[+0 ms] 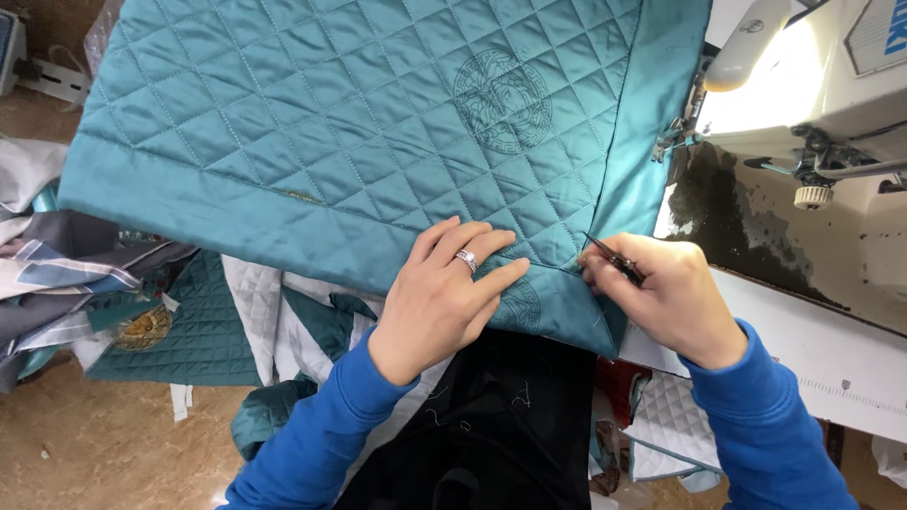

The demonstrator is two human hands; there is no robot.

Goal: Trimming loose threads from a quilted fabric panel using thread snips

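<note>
Blue-sleeved, the left hand (442, 300) lies open and flat on the teal quilted cover (331, 132), while the right hand (661, 295) pinches small thread snips (616, 259) at its lower edge, beside the white sewing machine (812, 85) on the surface (831, 359).

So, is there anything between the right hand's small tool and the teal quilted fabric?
Nothing visible. The right hand holds the small dark tool with its tip right at the edge of the teal quilted fabric, and the left hand lies flat on the fabric beside it.
</note>
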